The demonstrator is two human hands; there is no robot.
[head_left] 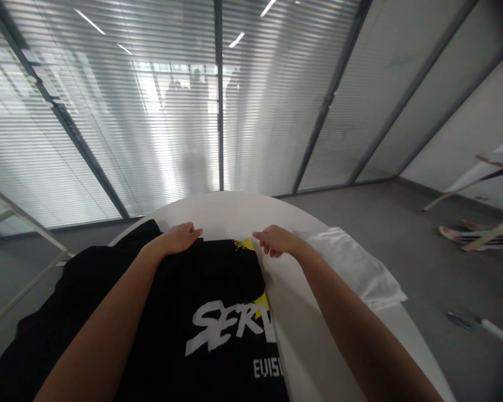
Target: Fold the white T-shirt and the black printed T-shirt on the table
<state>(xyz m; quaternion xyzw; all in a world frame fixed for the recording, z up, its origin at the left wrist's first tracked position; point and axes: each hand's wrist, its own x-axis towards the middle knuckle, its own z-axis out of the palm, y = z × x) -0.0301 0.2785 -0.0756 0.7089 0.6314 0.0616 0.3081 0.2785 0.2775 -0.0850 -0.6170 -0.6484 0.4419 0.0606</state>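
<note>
A black T-shirt (209, 301) with white lettering and a yellow patch lies spread on a white round table (234, 215). My left hand (180, 237) rests flat on the shirt's far left edge, fingers together. At the shirt's far right corner, by the yellow patch, my right hand (276, 240) pinches the fabric with curled fingers. Both forearms reach over the shirt from the near side.
A white folded cloth (355, 268) lies on the table to the right of my right arm. More black fabric (58, 318) hangs over the table's left side. Glass walls with blinds stand behind. Grey floor surrounds the table, with wooden legs (477, 184) at far right.
</note>
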